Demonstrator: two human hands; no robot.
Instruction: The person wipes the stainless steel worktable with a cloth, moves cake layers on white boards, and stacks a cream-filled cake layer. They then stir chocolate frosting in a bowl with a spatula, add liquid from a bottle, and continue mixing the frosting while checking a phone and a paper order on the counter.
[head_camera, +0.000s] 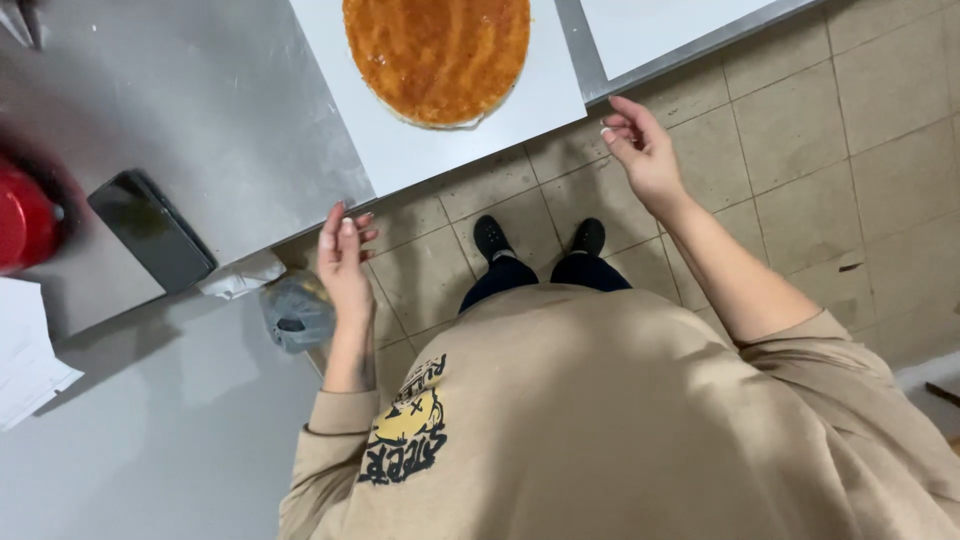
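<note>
Nearest the camera is the person's beige sweatshirt (620, 420), with black shoes (540, 238) on the tiled floor (860, 150) below. The left hand (343, 255) hangs just off the near edge of the steel tabletop (200, 110), fingers (335, 222) loosely spread and holding nothing. The right hand (642, 150) hovers off the near right corner of the white board (420, 150), fingers curled open, also empty. The board lies on the tabletop and overhangs its edge, carrying a sauce-covered round flatbread (440, 55) cut off at the top of view. It lies far of both hands, between them; the right hand seems slightly nearer. Its long axis runs away from the person, tilted slightly left. A dark phone (150, 230) lies to the left.
</note>
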